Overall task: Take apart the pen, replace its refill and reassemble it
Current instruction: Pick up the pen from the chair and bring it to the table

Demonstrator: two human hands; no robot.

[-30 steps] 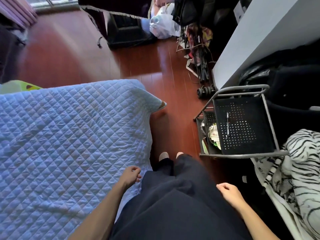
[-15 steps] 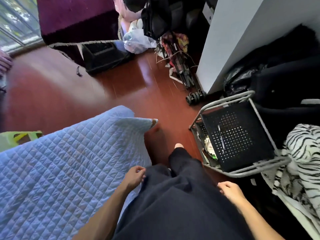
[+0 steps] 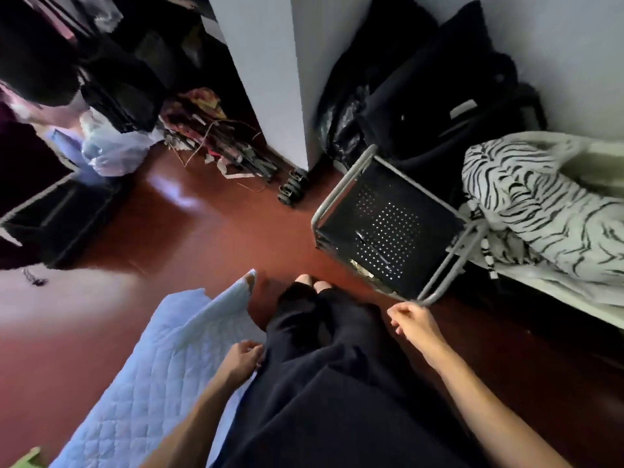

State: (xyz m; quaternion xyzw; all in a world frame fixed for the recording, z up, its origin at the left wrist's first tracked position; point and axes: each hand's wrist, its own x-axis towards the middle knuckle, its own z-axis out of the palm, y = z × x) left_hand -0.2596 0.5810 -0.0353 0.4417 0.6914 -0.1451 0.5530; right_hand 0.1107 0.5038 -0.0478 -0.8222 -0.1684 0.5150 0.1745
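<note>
My right hand (image 3: 413, 320) was stretched forward and low, forearm running out from the lower right, fingers loosely curled and holding nothing. Its knuckles sat just beside the near corner of the grey metal frame (image 3: 450, 261) of the small rack; I could not tell whether they touched it. My left hand (image 3: 241, 361) hung down at my side against my dark trousers (image 3: 324, 383), above the edge of the pale blue quilted cover (image 3: 145, 393), fingers bent inward and empty. The pen (image 3: 371, 248) lay on the rack's black perforated shelf (image 3: 388, 224), slanted across its near-left part, well apart from both hands and blurred. My feet (image 3: 312, 282) stood on the red-brown floor (image 3: 202, 231) between the quilt and the rack. A zebra-striped cloth (image 3: 540, 211) lay heaped to the right of the rack.
</note>
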